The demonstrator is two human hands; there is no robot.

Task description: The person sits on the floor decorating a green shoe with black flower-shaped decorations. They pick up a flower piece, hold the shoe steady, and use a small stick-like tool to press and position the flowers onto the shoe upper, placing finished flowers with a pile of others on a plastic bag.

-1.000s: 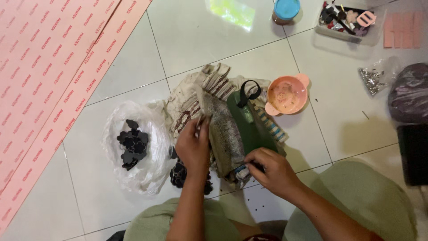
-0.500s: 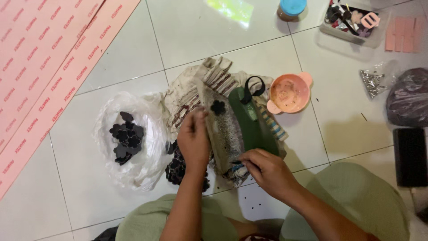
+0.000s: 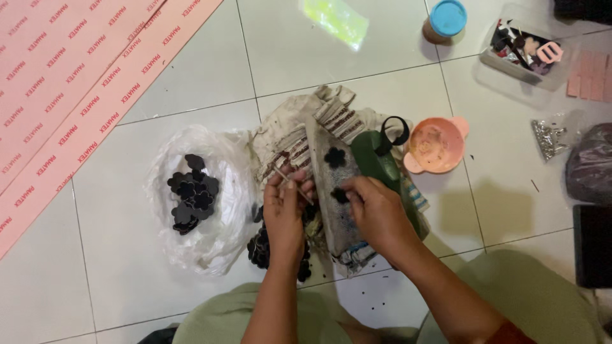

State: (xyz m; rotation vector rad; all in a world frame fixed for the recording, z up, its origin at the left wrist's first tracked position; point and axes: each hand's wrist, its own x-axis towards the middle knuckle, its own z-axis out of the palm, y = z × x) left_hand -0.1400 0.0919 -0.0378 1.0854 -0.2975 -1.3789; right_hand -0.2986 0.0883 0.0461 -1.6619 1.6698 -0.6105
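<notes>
Black flower-shaped cutouts are the work pieces. One black flower cutout [image 3: 334, 157] lies flat on a worn grey board [image 3: 335, 210] just beyond the fingertips of both hands; a second dark piece [image 3: 340, 195] sits on the same board directly under the right hand's fingertips.

Left hand [image 3: 285, 213]: fingers drawn together in a pinch on a thin stick [image 3: 292, 185], which runs diagonally across the fingertips. The hand rests at the left edge of the board, over a loose pile of dark cutouts [image 3: 261, 245] lying below the palm.

Right hand [image 3: 377, 213]: fingers curled down and close together, fingertips pressed on the second dark piece — whether the piece is gripped or only touched cannot be told. The palm covers the middle of the board.

Surroundings relative to the hands:
- Left of the left hand — a clear plastic bag [image 3: 210, 191] spread open on the tiled floor [image 3: 115, 255], holding a stack of black flower shapes [image 3: 191, 197].
- Just beyond the right hand, a dark green object with a black loop handle [image 3: 379, 159], beside the board.
- Beyond that, to the right, a small peach-coloured bowl [image 3: 437, 145].
- Under the board, a bundle of stained striped cloth [image 3: 293, 137].
- Far beyond the right hand, a blue-lidded jar [image 3: 445, 20] and a clear tray of small items [image 3: 526, 48].
</notes>
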